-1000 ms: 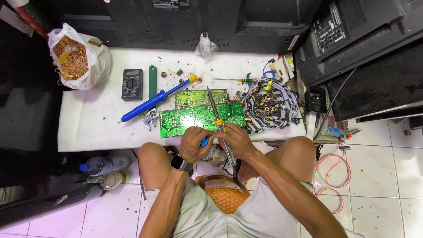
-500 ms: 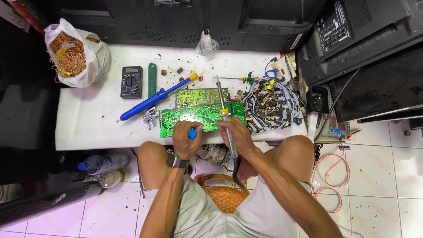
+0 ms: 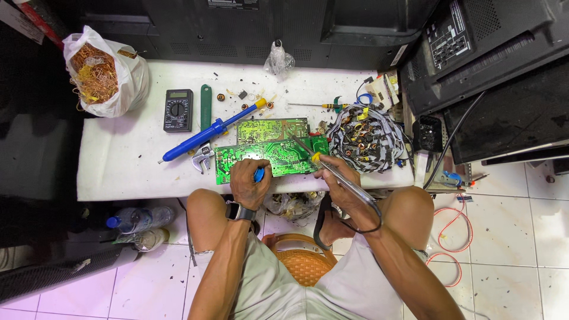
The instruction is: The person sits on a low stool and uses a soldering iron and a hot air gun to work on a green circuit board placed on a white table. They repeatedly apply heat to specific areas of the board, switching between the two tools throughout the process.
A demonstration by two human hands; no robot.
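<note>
**Circuit board pinned at its near edge, soldering iron held like a pen**

A green circuit board (image 3: 267, 159) is laid flat on the white surface (image 3: 124, 172), near its front edge. It is pressed down by the left hand (image 3: 250, 184), whose fingers are closed around a small blue tool (image 3: 258, 174). A soldering iron (image 3: 332, 172) is gripped by the right hand (image 3: 338, 181), fingers wrapped round the handle, tip resting on the board's right part. The board is judged light, stiff and fragile (components could snap off), so it is best taken by its bare edges. The iron should be held only by its handle. A blue desoldering pump (image 3: 207, 133) lies to the far left of the board.
</note>
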